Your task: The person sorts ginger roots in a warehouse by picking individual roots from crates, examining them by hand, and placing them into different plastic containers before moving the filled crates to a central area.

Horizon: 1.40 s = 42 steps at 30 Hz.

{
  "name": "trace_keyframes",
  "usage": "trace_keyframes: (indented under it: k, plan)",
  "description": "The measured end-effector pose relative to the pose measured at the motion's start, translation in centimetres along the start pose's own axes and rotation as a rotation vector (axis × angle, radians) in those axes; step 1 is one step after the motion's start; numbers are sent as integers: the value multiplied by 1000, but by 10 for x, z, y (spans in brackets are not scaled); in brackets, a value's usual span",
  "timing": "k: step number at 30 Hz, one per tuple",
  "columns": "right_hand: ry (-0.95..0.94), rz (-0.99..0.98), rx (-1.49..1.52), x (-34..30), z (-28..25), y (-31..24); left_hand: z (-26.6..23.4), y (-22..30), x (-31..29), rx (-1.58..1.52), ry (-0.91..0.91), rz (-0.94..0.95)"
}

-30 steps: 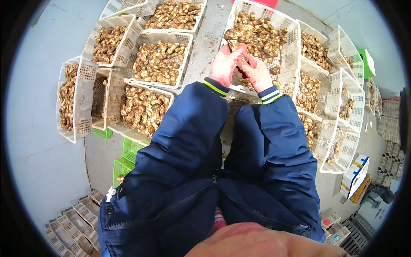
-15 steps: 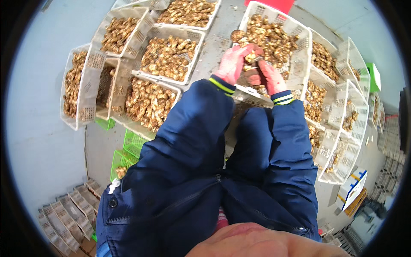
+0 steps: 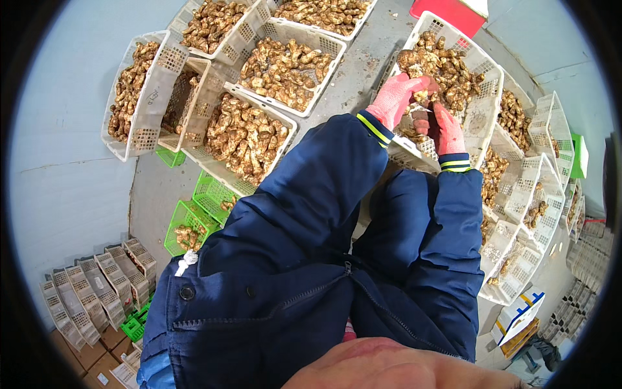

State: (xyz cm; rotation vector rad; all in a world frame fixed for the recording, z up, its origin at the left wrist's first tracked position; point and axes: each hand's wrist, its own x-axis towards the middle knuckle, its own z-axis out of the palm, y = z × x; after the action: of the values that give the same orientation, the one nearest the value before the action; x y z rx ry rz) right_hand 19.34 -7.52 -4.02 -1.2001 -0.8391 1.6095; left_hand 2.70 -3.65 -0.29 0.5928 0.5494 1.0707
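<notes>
Both my hands wear pinkish-red gloves with dark, soiled palms, and they meet over the near end of a white perforated crate. Brown-and-cream mushrooms fill the crate's far part. My left hand pinches a mushroom in its fingertips. Close beside it, my right hand has its fingers curled in toward the mushroom. A thin pale edge shows between the hands; I cannot make out whether the right hand holds a tool. Below the hands, the crate's bottom holds small scraps.
Several white crates of mushrooms stand to the left, such as one crate and a tilted one. More crates line the right. Green baskets sit lower left, near stacked crates. A red box stands beyond.
The whole view has shifted, so crates at left sit higher and the hands appear farther right. My hands stay together over the same crate, with the mushroom still in the left one.
</notes>
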Motion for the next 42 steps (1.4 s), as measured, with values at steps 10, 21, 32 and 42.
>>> trace_keyframes:
  k: [10, 21, 32, 42]
  plan:
    - [-14, 7, 52, -3, 7, -9, -1, 4, -1, 179, -82, 23]
    - [-30, 38, 149, -5, 2, -9, 6, -1, 6, 146, -27, -66]
    - [-38, 45, 107, -6, 7, -14, -3, -7, 7, 162, 2, 4]
    - [15, 9, 102, -3, 1, -8, 8, 0, 3, 293, 80, -68]
